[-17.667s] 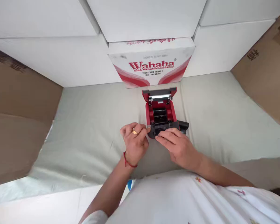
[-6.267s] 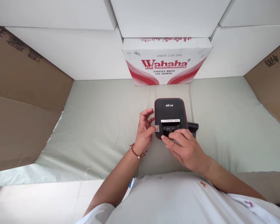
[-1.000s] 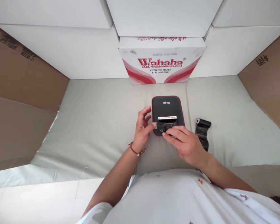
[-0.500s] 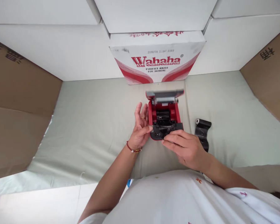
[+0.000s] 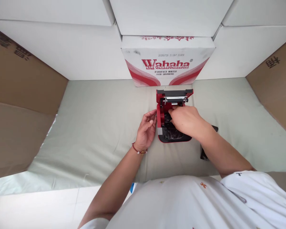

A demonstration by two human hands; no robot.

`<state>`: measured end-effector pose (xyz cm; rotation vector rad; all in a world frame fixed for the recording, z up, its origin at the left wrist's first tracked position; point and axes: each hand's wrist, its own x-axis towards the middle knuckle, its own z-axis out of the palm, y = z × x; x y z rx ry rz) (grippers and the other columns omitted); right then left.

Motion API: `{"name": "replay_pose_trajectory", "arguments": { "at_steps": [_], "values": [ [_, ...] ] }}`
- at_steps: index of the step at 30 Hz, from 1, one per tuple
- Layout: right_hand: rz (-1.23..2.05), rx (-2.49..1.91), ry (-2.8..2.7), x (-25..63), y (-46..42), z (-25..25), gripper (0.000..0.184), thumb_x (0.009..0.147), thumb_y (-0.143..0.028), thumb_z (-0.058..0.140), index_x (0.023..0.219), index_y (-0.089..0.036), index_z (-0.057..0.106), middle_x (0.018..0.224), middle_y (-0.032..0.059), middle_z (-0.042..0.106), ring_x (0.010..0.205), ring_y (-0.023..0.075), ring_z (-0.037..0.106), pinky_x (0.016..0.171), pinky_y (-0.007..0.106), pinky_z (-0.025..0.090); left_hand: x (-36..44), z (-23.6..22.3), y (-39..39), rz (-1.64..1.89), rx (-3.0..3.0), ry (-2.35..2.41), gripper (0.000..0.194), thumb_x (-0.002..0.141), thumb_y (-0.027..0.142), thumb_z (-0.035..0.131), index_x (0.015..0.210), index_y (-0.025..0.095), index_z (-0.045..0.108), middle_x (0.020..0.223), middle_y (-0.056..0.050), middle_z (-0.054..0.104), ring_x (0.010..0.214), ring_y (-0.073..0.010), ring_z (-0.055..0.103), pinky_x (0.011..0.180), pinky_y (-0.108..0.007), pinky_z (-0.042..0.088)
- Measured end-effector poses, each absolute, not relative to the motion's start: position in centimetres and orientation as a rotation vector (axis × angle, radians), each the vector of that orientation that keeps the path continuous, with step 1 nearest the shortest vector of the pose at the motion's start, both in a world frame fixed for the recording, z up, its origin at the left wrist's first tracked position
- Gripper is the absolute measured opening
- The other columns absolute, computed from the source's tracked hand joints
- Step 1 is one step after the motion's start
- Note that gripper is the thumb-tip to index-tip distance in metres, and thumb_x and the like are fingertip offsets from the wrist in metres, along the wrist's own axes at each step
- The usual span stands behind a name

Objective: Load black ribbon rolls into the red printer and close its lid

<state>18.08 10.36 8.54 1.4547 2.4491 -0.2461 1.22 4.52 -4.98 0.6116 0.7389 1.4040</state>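
A small printer [image 5: 160, 138], red with a black front and rim, stands on the cloth with its lid [image 5: 175, 93] raised. Inside it lies a shiny black roll [image 5: 167, 118], and black film [image 5: 175, 133] stretches over the front part. My right hand [image 5: 186, 119] reaches into the compartment from the right, its fingers curled onto the roll; their tips are partly hidden. My left hand [image 5: 146, 128] rests beside the printer's left wall, fingers extended and fingertips touching it, holding nothing. To the right, partly behind my right forearm, lies another black roll [image 5: 203, 154] with loose film.
Behind the printer stands a white and red water carton [image 5: 168, 63], against a wall of white boxes [image 5: 95, 52]. Brown cardboard boxes flank the left [image 5: 21, 105] and right [image 5: 276, 79] sides. Pale green cloth [image 5: 97, 127] covers the surface.
My right hand has moved from the printer's front edge into its compartment. My left thumb has come off the front corner. The lid stands in sharper view, and the view has shifted slightly.
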Motion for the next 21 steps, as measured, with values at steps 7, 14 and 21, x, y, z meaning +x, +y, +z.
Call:
{"name": "replay_pose_trajectory", "arguments": {
  "at_steps": [7,14,21],
  "values": [
    [-0.206,1.515,2.410,17.6,9.9,8.4,0.023,0.093,-0.010,0.057,0.109,-0.014,0.074,0.114,0.0196,0.079,0.089,0.0322,0.076,0.063,0.037,0.047,1.2,-5.0,4.8,1.416,0.576,0.785,0.036,0.087,0.045,0.077,0.118,0.027,0.072,0.145,-0.006,0.069,0.145,-0.0261,0.058,0.127,-0.047,0.044],
    [-0.799,1.864,2.750,25.8,5.9,12.3,0.029,0.100,-0.043,0.062,0.122,-0.026,0.070,0.080,0.0007,0.073,0.062,0.0173,0.065,0.061,0.031,0.048,1.4,-5.1,4.5,1.530,0.590,0.919,0.011,0.075,0.022,0.068,0.080,0.023,0.057,0.085,0.000,0.065,0.086,-0.0145,0.067,0.080,-0.030,0.055],
    [-0.861,1.953,2.381,32.5,6.3,8.4,0.038,0.093,-0.054,0.058,0.109,-0.023,0.073,0.067,0.0011,0.068,0.056,0.0192,0.060,0.057,0.033,0.046,2.0,-5.2,3.6,1.480,0.770,1.014,0.017,0.076,0.014,0.064,0.066,0.021,0.052,0.075,0.002,0.052,0.061,-0.0090,0.041,0.056,-0.025,0.030]
  ]
}}
